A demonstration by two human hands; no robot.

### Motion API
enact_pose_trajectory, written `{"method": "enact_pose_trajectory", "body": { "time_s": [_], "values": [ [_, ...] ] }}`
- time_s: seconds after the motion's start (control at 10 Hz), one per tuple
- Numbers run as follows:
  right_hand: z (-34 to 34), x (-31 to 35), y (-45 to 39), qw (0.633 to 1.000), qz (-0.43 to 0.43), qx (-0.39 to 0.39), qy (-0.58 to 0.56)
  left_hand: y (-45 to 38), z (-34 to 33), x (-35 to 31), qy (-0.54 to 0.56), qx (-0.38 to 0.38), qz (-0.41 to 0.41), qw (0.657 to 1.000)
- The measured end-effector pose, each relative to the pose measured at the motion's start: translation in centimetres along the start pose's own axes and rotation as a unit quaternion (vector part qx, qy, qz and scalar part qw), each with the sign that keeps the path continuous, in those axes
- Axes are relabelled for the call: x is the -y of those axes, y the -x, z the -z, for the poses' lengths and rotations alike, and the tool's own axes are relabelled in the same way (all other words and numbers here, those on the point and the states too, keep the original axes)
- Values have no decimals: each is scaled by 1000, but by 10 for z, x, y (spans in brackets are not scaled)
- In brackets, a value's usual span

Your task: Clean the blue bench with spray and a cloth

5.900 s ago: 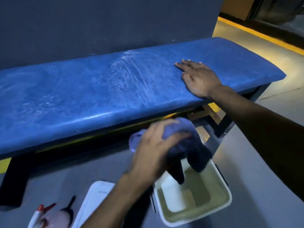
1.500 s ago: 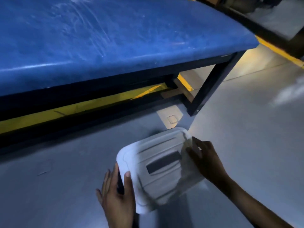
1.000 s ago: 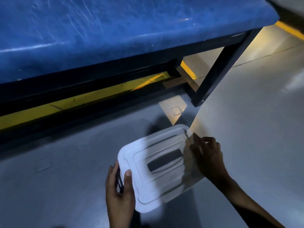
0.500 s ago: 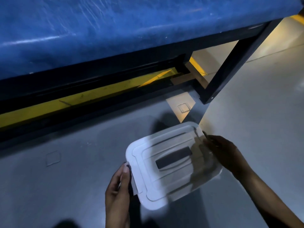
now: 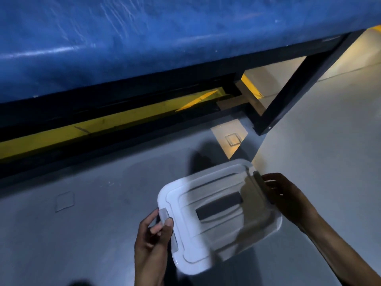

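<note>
While lidded, white box (image 5: 218,215) has both hands (image 5: 153,240) at its clips

I see a white lid (image 5: 216,213) on a box, low at 5 o'clock, w/ a dark slot in its middle. Left hand (image 5: 152,238) grips the latch (image 5: 164,215) at the lid's 9 o'clock edge, thumb on top. Right hand (image 5: 288,195) is on the dark latch at the 3 o'clock edge, fingers curled round it. Bench (image 5: 144,38) fills 12 o'clock, blue pad streaked, black frame under it, one leg (image 5: 292,89) down at 2 o'clock. Yellow stripe (image 5: 61,133) on the grey floor (image 5: 61,234) beneath.
</note>
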State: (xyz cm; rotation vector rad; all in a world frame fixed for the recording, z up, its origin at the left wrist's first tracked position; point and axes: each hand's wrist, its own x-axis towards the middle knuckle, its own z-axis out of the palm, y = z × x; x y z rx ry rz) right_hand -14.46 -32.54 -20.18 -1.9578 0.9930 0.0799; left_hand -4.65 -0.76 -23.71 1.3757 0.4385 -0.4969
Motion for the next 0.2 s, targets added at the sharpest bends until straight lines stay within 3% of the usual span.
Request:
{"method": "enact_pose_trajectory", "body": {
  "time_s": [0.1, 0.2],
  "values": [
    [6, 0, -13, 1000, -12, 18, 20, -8, -3, 1, -28, -12, -28, 999],
    [15, 3, -14, 990, -45, 57, 123, 10, -9, -8, -52, -46, -53, 996]
  ]
}}
